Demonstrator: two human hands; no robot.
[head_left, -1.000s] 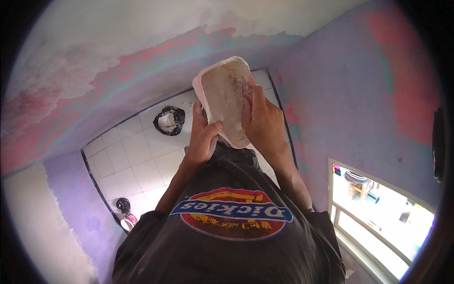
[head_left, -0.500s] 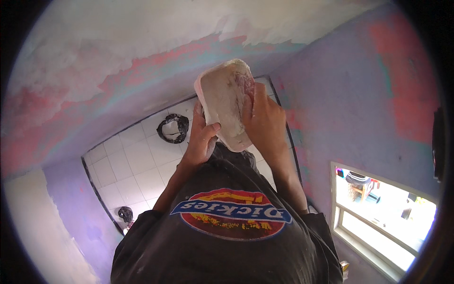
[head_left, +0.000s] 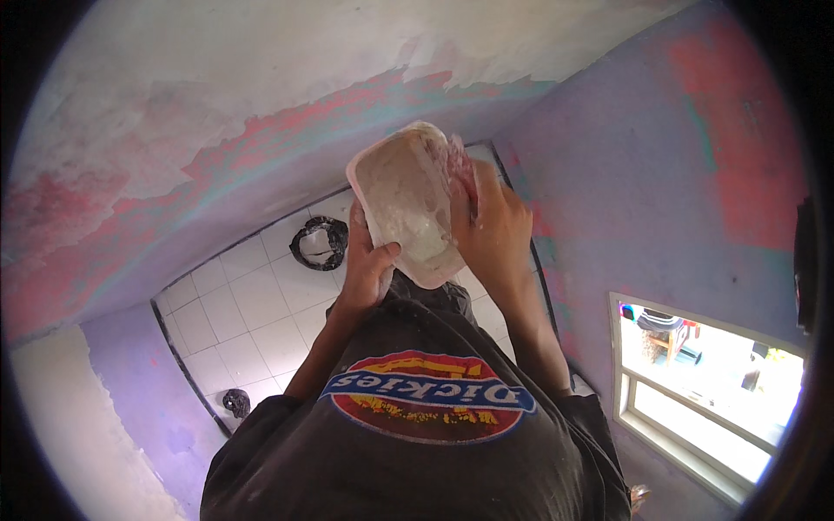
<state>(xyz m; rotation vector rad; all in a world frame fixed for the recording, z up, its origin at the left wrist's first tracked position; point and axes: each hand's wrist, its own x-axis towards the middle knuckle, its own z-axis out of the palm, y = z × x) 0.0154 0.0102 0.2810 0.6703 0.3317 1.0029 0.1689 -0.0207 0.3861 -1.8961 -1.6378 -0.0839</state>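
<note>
A shallow, pale rectangular tub (head_left: 406, 195) with rounded corners hangs in front of my body, its inside smeared with whitish paste. My left hand (head_left: 367, 265) grips its left side, thumb over the near rim and fingers underneath. At the right rim, my right hand (head_left: 495, 221) is closed on a reddish scraper (head_left: 460, 161) coated with white paste. Most of the scraper's handle end is hidden by my fingers. Wet-looking paste (head_left: 421, 234) shines in the near part of the tub.
Beyond the tub rises a wall (head_left: 261, 78), partly coated white over pink, teal and purple paint. On the white tiled floor (head_left: 234, 300) stand a black-bag-lined container (head_left: 319, 243) holding white material and a small dark bundle (head_left: 235, 402). A window (head_left: 704, 382) opens in the right wall.
The scraper has come from inside the tub up to its right rim, with white paste now on it. The tub has shifted slightly left and nearer.
</note>
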